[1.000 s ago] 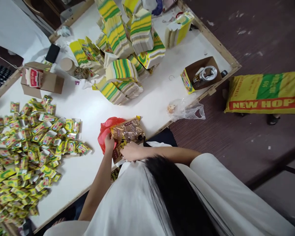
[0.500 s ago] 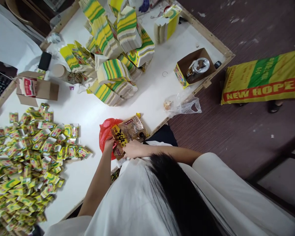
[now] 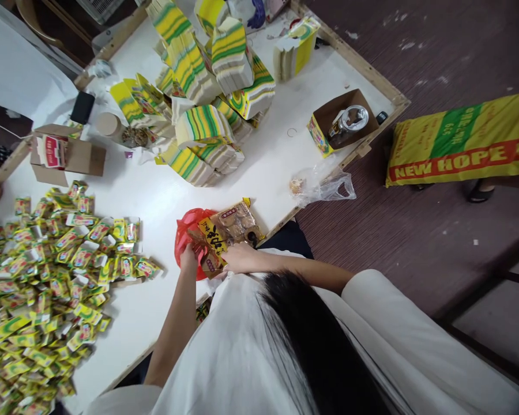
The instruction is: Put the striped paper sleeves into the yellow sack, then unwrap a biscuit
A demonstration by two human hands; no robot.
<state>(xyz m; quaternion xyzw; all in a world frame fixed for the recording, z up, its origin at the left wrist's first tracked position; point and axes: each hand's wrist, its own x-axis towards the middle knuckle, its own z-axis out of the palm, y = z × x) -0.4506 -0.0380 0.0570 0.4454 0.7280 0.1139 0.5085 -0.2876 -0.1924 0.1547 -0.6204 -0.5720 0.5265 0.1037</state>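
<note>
Head view shows both hands at the table's near edge; left hand [image 3: 189, 257] and right hand [image 3: 241, 259] pinch a brown snack packet [image 3: 225, 233] lying over a red bag [image 3: 185, 230]; farther, stacked yellow-green cartons [image 3: 207, 124].

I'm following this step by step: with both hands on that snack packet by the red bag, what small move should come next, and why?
Probably pull the packet's top edge apart. The left hand and right hand both grip the brown-and-yellow snack packet at its near end, over the red plastic bag at the table edge; whether it is open yet cannot be told.
</note>
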